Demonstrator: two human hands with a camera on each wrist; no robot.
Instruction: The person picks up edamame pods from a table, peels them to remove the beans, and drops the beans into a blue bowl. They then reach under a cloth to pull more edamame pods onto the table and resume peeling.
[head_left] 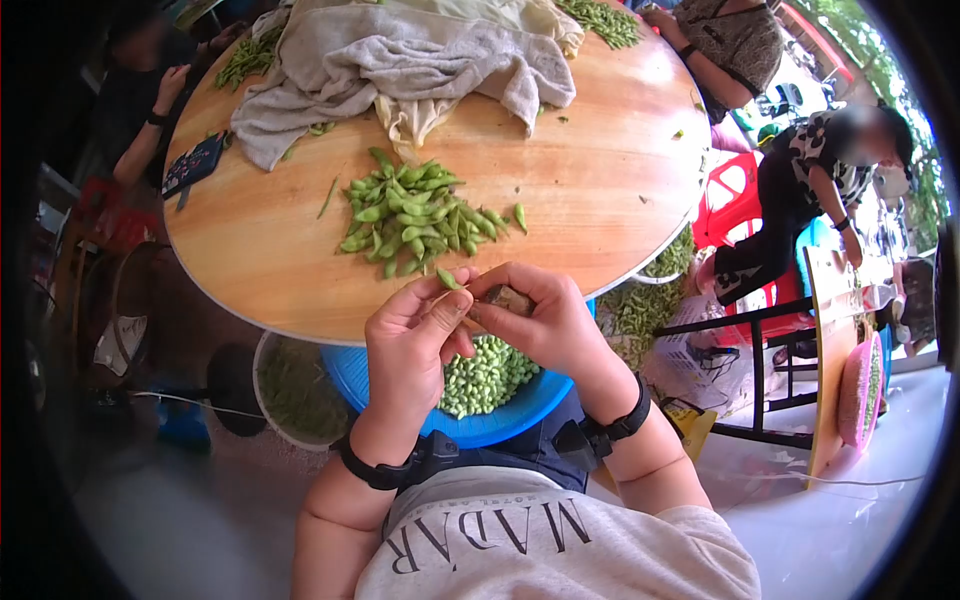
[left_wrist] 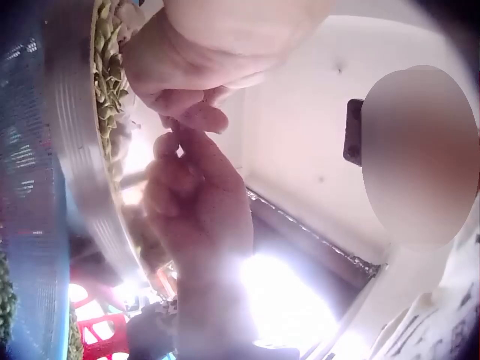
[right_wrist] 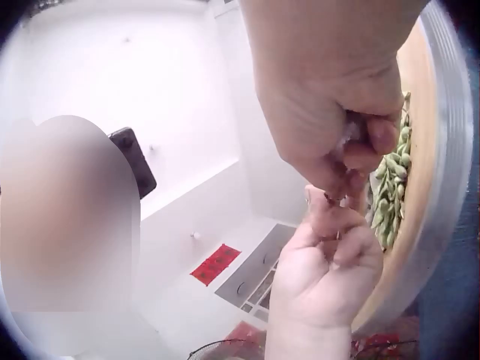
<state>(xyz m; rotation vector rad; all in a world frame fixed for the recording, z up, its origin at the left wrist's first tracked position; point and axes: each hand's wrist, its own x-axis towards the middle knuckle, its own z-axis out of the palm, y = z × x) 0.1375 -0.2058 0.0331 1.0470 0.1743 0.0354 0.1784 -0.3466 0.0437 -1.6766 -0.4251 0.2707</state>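
My left hand (head_left: 412,338) pinches a green soybean pod (head_left: 449,279) between thumb and fingers. Close against it, my right hand (head_left: 548,318) has its fingers curled round a small dark brownish object (head_left: 512,299), mostly hidden in the palm; I cannot tell what it is. The fingertips of both hands meet at the pod's near end. Beneath them, a blue basin (head_left: 343,380) holds shelled green beans (head_left: 485,382). Just beyond the hands, a pile of soybean pods (head_left: 410,215) lies on the round wooden table (head_left: 590,190).
A crumpled grey cloth (head_left: 400,65) covers the table's far part, near more pods (head_left: 600,20). A dark booklet (head_left: 193,163) sits at the left edge. Below the table on the left stands a round tub (head_left: 300,400). Other people are around the table and at right, near red stools (head_left: 728,195).
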